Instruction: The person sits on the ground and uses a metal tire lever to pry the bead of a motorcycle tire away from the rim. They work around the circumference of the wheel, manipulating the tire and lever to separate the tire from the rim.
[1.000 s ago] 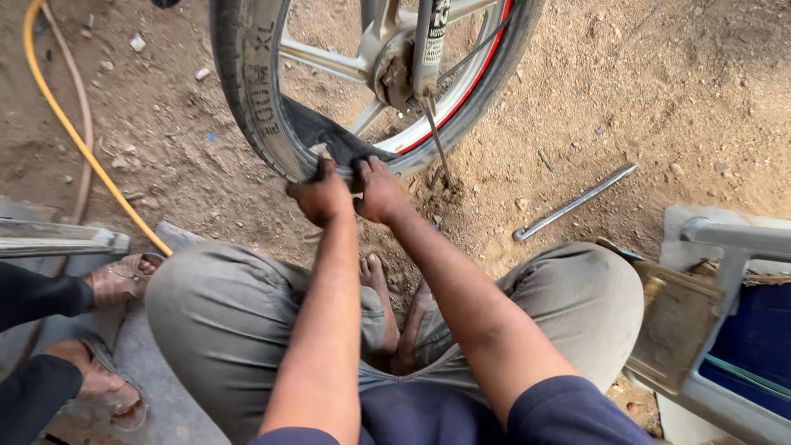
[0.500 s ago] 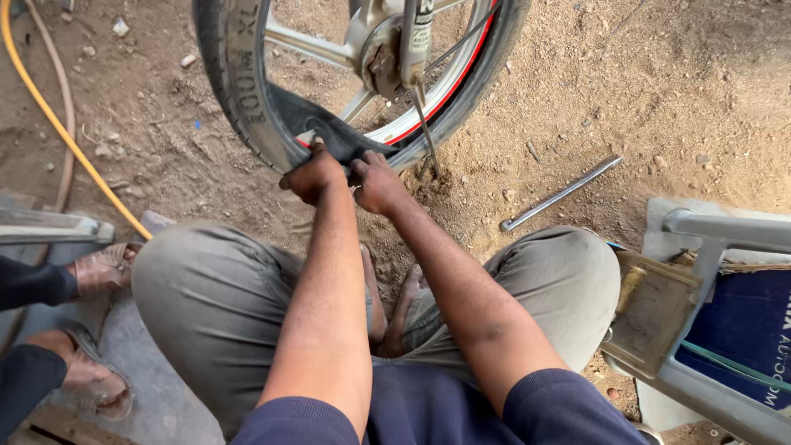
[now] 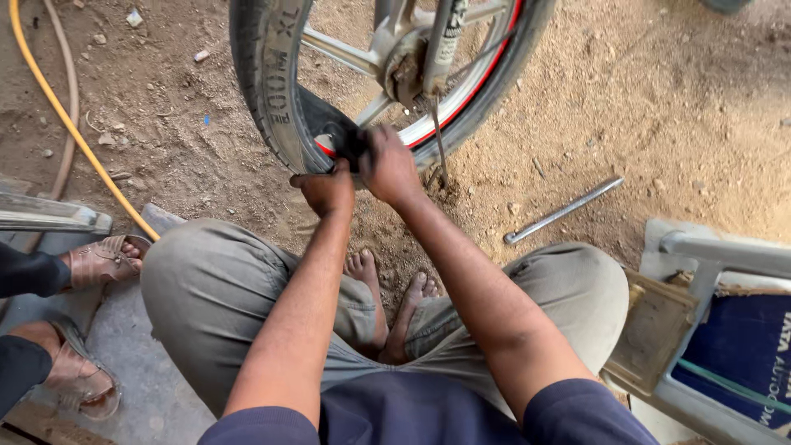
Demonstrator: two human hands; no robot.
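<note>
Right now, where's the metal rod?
In the head view, the metal rod lies on the dirt on the person's right, clear of both hands, between the wheel and the grey frame at the right edge.

Blue panel (image 3: pixel 746 350): well right of and below where the hands grip, at the frame's lower right corner; a flat dark-blue printed face with pale lettering along its right edge, a thin green line across it.
Panel's frame (image 3: pixel 700 288): grey bars run over and beside the blue face, cutting off part of it.
Fork sticker (image 3: pixel 451 29): just above and right of the grip, a narrow upright strip, pale with dark print.
Screens: none.
</note>
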